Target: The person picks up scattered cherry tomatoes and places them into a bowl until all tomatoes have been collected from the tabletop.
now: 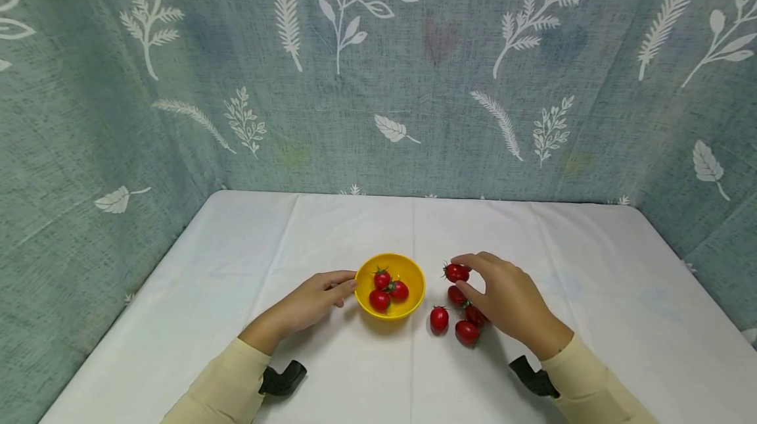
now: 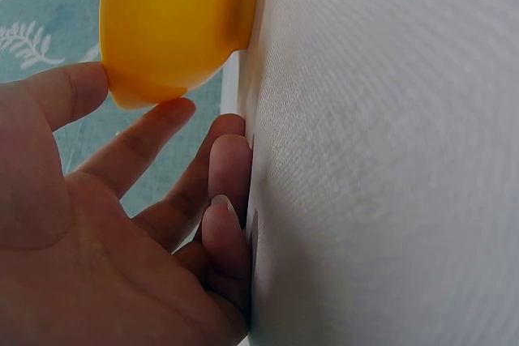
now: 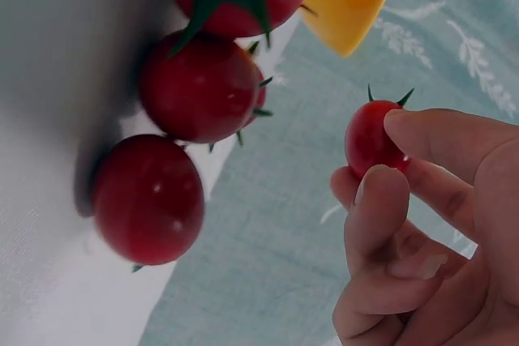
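A yellow bowl point(image 1: 418, 296) stands on the white-covered table with three red cherry tomatoes point(image 1: 380, 300) in it. My left hand point(image 1: 313, 302) is at the bowl's left side, thumb and a finger holding it near the rim; its other fingers are curled against the cloth in the left wrist view. Between thumb and fingertips, my right hand point(image 1: 511, 296) pinches a cherry tomato point(image 3: 373, 137), raised off the table to the right of the bowl. Several more cherry tomatoes point(image 1: 439, 320) lie below and beside that hand, some with green stalks showing.
White cloth point(image 1: 331, 227) covers the table, creased in straight lines. A green-blue curtain point(image 1: 378, 167) with white leaf prints hangs behind it and along both sides. Dark wrist mounts point(image 1: 284, 379) stick out by both sleeves.
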`<state>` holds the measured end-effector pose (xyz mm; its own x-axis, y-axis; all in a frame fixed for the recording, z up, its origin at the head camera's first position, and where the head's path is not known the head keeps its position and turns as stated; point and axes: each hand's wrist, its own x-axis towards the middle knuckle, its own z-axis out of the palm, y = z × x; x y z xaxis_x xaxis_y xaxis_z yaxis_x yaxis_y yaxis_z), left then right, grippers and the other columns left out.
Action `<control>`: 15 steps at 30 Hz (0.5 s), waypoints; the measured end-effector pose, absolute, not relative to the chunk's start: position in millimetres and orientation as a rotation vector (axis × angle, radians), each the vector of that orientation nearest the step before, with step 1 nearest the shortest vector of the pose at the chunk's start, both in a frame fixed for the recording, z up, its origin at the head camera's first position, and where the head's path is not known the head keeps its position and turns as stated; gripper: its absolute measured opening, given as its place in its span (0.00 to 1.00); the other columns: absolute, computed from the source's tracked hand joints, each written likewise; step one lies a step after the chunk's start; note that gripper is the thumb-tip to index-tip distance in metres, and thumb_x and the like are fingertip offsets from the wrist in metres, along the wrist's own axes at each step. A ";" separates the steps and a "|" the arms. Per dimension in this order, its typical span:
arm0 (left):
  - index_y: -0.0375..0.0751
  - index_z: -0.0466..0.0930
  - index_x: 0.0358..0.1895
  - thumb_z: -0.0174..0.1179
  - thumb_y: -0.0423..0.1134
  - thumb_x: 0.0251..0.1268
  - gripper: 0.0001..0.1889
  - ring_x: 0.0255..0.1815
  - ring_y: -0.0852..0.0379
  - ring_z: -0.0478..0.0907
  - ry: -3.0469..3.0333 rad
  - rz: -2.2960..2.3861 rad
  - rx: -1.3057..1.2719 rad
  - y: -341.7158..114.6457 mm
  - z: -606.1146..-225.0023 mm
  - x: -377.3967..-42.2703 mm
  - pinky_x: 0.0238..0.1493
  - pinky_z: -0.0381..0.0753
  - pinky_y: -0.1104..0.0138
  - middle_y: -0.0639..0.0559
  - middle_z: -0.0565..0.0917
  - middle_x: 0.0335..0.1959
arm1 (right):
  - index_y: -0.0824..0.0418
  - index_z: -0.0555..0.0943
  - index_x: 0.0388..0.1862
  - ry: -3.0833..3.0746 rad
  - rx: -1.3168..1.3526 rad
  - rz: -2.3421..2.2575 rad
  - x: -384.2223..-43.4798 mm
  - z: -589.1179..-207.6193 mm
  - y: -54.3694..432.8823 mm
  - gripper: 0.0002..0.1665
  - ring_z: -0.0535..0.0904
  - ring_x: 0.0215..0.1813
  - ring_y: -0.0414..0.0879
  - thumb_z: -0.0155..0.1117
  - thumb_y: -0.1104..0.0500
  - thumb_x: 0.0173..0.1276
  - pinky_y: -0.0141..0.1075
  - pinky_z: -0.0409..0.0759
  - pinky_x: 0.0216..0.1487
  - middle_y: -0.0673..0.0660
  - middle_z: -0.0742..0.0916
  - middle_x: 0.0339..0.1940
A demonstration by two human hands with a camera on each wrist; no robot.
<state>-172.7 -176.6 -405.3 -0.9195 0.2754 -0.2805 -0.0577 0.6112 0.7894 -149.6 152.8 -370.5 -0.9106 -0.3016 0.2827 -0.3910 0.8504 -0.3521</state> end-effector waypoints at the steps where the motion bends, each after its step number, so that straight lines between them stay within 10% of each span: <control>1: 0.53 0.75 0.68 0.51 0.60 0.74 0.26 0.46 0.56 0.76 2.464 1.225 0.171 -176.7 -405.2 -172.6 0.45 0.71 0.62 0.53 0.82 0.50 | 0.51 0.83 0.57 -2.808 0.537 0.610 -148.7 -370.0 151.8 0.24 0.82 0.34 0.43 0.76 0.56 0.61 0.37 0.82 0.37 0.50 0.87 0.45; 7: 0.53 0.76 0.68 0.51 0.60 0.73 0.26 0.46 0.56 0.76 2.473 1.219 0.163 -176.4 -405.2 -172.3 0.45 0.71 0.62 0.53 0.82 0.51 | 0.49 0.83 0.57 -2.813 0.567 0.670 -142.8 -367.0 145.7 0.23 0.65 0.20 0.37 0.75 0.55 0.62 0.29 0.70 0.24 0.46 0.86 0.43; 15: 0.54 0.76 0.67 0.52 0.60 0.73 0.26 0.45 0.56 0.77 2.480 1.218 0.166 -176.9 -406.3 -172.2 0.46 0.72 0.61 0.54 0.82 0.50 | 0.48 0.83 0.57 -2.804 0.606 0.690 -136.9 -365.7 136.4 0.23 0.72 0.24 0.37 0.75 0.55 0.62 0.29 0.75 0.30 0.46 0.87 0.46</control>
